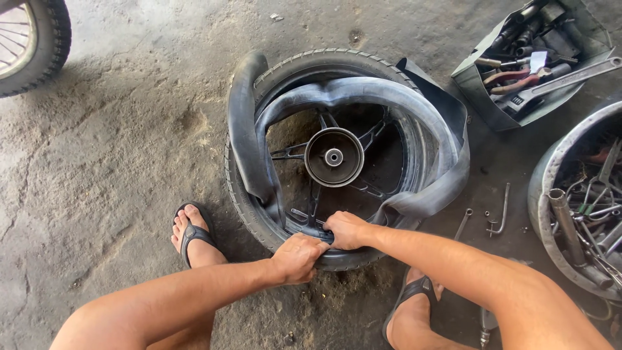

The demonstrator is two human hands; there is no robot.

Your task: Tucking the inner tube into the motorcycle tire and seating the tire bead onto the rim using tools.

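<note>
- Left hand [298, 258] clamped on near tyre [259, 220] bead, right hand [346, 230] gripping inner tube [447, 175] beside rim [334, 157], wheel flat on concrete floor [116, 142]
- Risks pinching fingers or tube between bead and rim
- Could tread on loose tyre levers [499, 210] near right foot [414, 311]

Tyre [259, 214]: black, ribbed tread blocks. Inner tube [350, 94]: matt black, plain. Spoked wheel [334, 157]: black, hub dull grey-black. Floor [116, 129]: grey concrete, stained, cracked. Flip-flops [193, 234]: black straps. Tool tin [479, 87]: grey-green; pliers [512, 76] inside with red handles. Basin [551, 168]: worn silver-grey metal rim.
</note>
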